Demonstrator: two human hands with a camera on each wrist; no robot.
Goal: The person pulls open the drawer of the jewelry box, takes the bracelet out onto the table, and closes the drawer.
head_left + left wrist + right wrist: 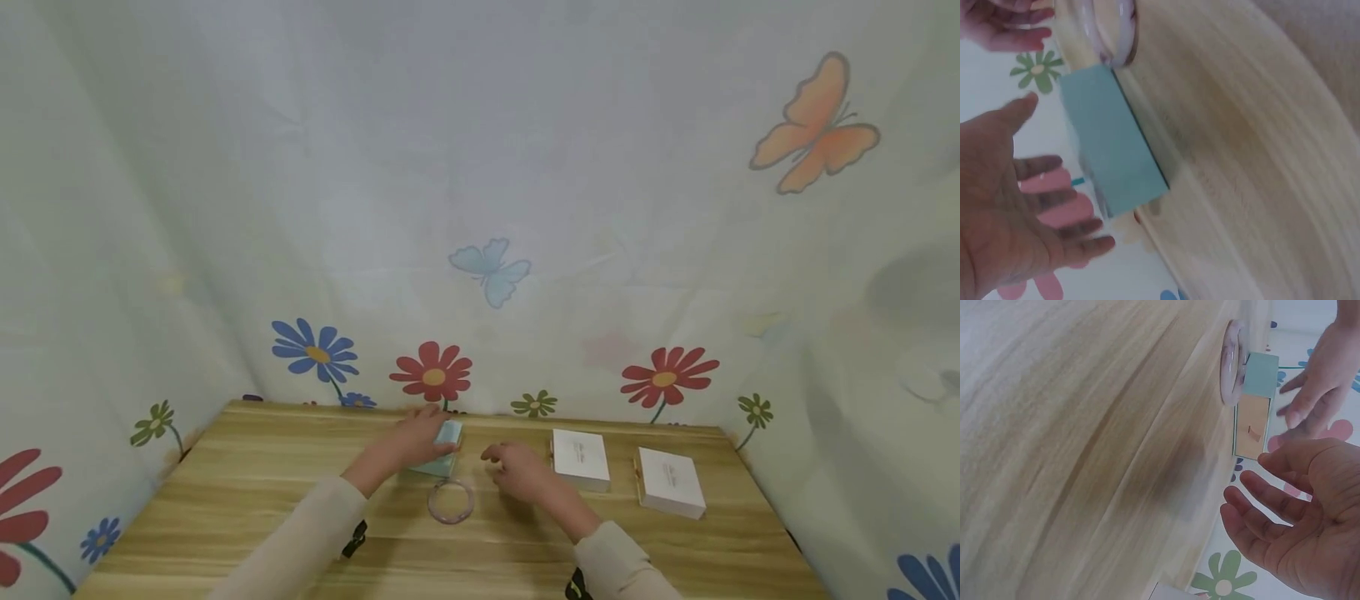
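Head: the teal box (435, 468) lies beneath the left hand's (408, 440) extended fingers; the bangle (450, 522) lies nearer the person than both hands' fingertips.

Left wrist: box just beside spread, empty fingers.

Right wrist: the right hand's (1300, 519) fingers curve loosely, empty, apart from box and bangle.

In the head view the left hand (405, 442) hides part of the teal box (441, 467), the print on the 2 white boxes (581, 457) is too small to read, and the bottom edge cuts off the 2 sleeves (300, 537). In the left wrist view the left fingers (1088, 247) blur; edges crop the pale ring (1128, 31) and right hand (1004, 26). In the right wrist view 1 white box is mostly cut off below
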